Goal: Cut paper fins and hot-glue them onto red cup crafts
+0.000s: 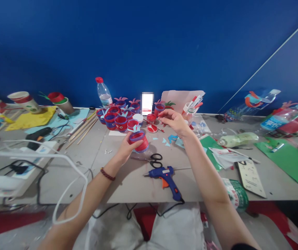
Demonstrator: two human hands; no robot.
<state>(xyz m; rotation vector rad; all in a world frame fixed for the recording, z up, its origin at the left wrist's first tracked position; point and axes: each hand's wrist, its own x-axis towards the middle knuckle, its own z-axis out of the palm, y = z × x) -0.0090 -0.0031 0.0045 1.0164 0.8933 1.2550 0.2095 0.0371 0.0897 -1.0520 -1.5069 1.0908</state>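
My left hand [125, 150] is wrapped round a small red paper cup [141, 143] with blue-purple bands and pale blue paper leaves at its top. It is held tilted above the grey table. My right hand [174, 121] is raised beside an open jar of red paint [151, 119], its thumb and fingers pinched together; whatever is between them is too small to make out. A red-stained lid [152, 128] lies under the jar with a thin stick across it. Several similar decorated cups [110, 121] stand behind my left hand.
A blue hot glue gun [166, 175] and black scissors [156, 160] lie near the front. Light blue paper scraps [166, 142] are scattered centrally. Wooden sticks [83, 129] and a power strip [31, 170] are left. Green paper [289, 159] and plastic bottles lie right. A lit phone [147, 103] stands behind.
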